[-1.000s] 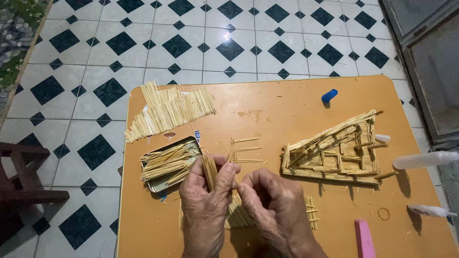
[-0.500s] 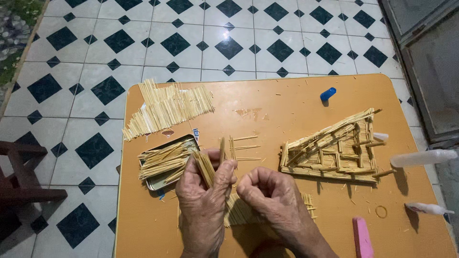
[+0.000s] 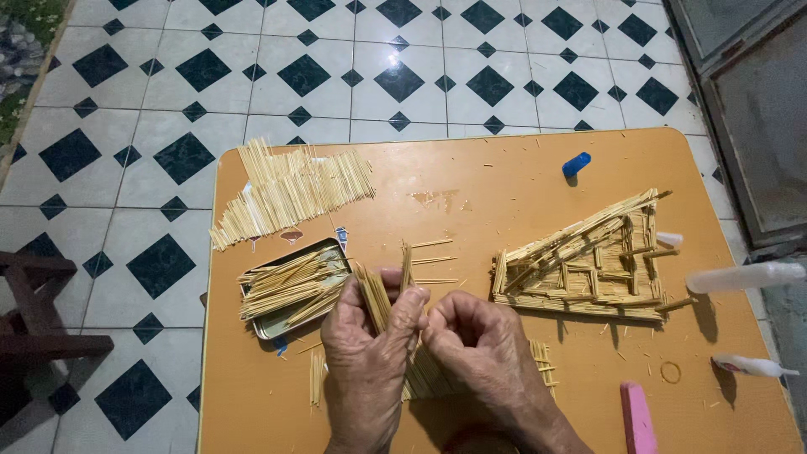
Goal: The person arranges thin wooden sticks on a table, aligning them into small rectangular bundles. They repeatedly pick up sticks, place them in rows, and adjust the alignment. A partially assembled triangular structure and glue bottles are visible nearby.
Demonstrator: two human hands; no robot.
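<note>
My left hand (image 3: 368, 360) grips a bundle of thin wooden sticks (image 3: 376, 294) that stand up between thumb and fingers, over the orange table (image 3: 471, 202). My right hand (image 3: 481, 353) is pressed against it from the right, fingers curled on the same sticks. Under both hands lies a flat panel of glued sticks (image 3: 542, 363), mostly hidden. A metal tin full of sticks (image 3: 290, 286) sits just left of my left hand. A stick-built frame model (image 3: 588, 261) lies to the right.
A large fan of loose sticks (image 3: 286, 189) lies at the table's back left. A blue cap (image 3: 576, 164), two white glue bottles (image 3: 744, 276) (image 3: 752, 366) and a pink block (image 3: 636, 416) lie at the right. A dark wooden stool (image 3: 34, 311) stands on the tiled floor.
Both hands have shifted slightly toward the near edge with the sticks still held; the upright sticks have closed together a little. The view has tilted a bit.
</note>
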